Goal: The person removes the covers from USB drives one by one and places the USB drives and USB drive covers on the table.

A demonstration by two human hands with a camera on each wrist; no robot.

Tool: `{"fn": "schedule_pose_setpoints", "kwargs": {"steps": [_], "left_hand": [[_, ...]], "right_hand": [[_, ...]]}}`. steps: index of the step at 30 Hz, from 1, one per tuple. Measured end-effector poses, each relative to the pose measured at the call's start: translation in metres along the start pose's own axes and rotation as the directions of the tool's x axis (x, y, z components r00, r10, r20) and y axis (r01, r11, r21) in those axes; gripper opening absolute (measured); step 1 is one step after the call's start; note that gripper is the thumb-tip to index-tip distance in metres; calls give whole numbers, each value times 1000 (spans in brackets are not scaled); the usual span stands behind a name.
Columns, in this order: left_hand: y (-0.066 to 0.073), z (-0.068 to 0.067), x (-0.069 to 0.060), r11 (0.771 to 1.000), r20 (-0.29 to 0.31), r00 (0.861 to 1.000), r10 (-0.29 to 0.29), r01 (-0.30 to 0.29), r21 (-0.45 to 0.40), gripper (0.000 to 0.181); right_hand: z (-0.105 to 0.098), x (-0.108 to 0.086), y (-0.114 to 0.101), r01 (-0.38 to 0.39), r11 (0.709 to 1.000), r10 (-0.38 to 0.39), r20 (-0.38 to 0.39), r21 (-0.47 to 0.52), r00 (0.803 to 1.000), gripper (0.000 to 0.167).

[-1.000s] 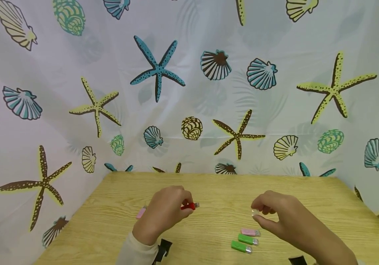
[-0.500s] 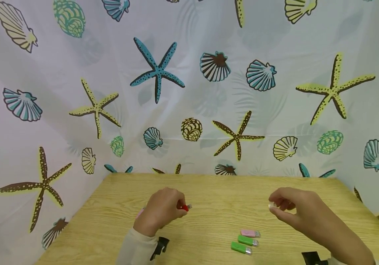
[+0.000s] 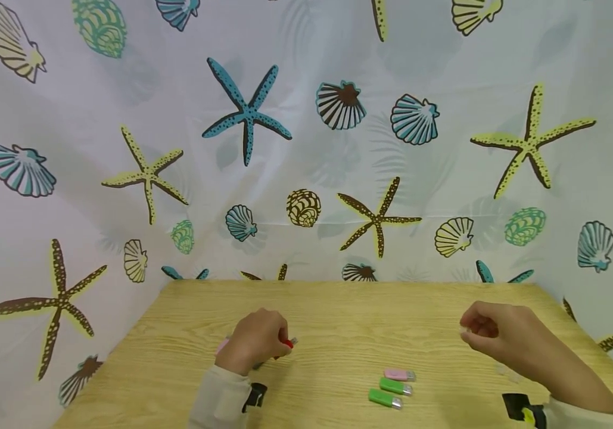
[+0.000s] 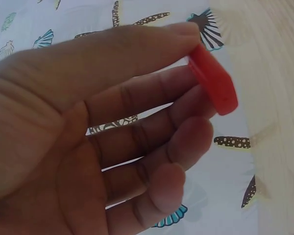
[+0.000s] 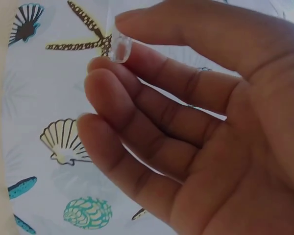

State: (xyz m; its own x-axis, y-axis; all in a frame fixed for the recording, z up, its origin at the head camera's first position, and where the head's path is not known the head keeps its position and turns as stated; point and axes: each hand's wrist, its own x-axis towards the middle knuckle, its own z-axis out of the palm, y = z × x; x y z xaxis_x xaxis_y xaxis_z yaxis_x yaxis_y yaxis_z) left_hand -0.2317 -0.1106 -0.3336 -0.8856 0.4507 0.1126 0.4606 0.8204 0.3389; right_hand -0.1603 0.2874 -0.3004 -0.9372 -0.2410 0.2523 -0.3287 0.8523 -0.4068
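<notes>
My left hand [image 3: 255,341] pinches a red USB flash drive [image 3: 289,344] over the left part of the table; its metal plug points away to the right. In the left wrist view the red flash drive [image 4: 214,82] sits between thumb and fingers. My right hand [image 3: 515,342], at the right side, pinches a small clear plastic cap [image 5: 120,49] between thumb and index finger. In the middle lie a pink flash drive [image 3: 399,375] and two green flash drives, one [image 3: 395,386] just behind the other [image 3: 384,398], uncapped, their metal plugs to the right.
Another pink item [image 3: 223,345] is partly hidden behind my left hand. Faint clear pieces [image 3: 514,377] lie on the wooden table [image 3: 338,310] below my right hand. A shell-and-starfish patterned cloth [image 3: 295,161] surrounds the table at the back and sides.
My right hand has moved to the right with the clear cap. My left hand has shifted slightly left and down with the red flash drive. The middle drives stay put.
</notes>
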Motion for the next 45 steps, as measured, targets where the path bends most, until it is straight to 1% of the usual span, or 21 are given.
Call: {"fn": "schedule_pose_setpoints", "kwargs": {"steps": [4, 8, 12, 18, 25, 27, 30, 34, 37, 40, 41, 45], "left_hand": [[-5, 2, 0, 1000, 16, 1000, -18, 18, -2, 23], [-10, 4, 1, 999, 38, 998, -43, 43, 2, 22], [-14, 5, 0, 998, 56, 996, -64, 64, 3, 21], [-22, 9, -1, 996, 55, 995, -87, 86, 13, 21], [-28, 10, -2, 992, 74, 989, -124, 124, 5, 20], [-29, 10, -2, 992, 75, 989, -128, 128, 4, 20], [-31, 11, -3, 991, 76, 988, -137, 137, 8, 21], [-34, 13, -4, 988, 73, 985, -154, 154, 16, 23], [-35, 16, -3, 985, 75, 982, -172, 170, 23, 24], [-34, 19, -1, 984, 86, 980, -180, 178, 28, 24], [-33, 20, 0, 984, 89, 980, -180, 178, 31, 24], [-29, 24, 3, 984, 98, 979, -178, 174, 44, 25]], "right_hand": [[-1, 1, 15, -68, 998, 68, 64, -2, 996, 14], [0, 3, 31, -116, 993, 117, 97, -11, 988, 14], [2, 5, 45, -174, 985, 172, 143, -2, 975, 17], [14, 5, 61, -257, 965, 239, 231, 50, 943, 13], [28, 4, 73, -371, 924, 325, 315, 94, 892, 6], [32, 4, 77, -391, 916, 343, 324, 92, 882, 5], [37, 3, 86, -402, 912, 354, 331, 84, 874, 4], [44, 1, 96, -428, 899, 373, 342, 98, 863, 2], [48, 0, 100, -463, 878, 395, 361, 122, 845, 3], [49, -2, 103, -488, 865, 416, 383, 113, 825, 4], [50, -2, 104, -494, 864, 424, 387, 98, 819, 5], [49, -7, 108, -473, 880, 420, 392, 47, 819, 0]]}}
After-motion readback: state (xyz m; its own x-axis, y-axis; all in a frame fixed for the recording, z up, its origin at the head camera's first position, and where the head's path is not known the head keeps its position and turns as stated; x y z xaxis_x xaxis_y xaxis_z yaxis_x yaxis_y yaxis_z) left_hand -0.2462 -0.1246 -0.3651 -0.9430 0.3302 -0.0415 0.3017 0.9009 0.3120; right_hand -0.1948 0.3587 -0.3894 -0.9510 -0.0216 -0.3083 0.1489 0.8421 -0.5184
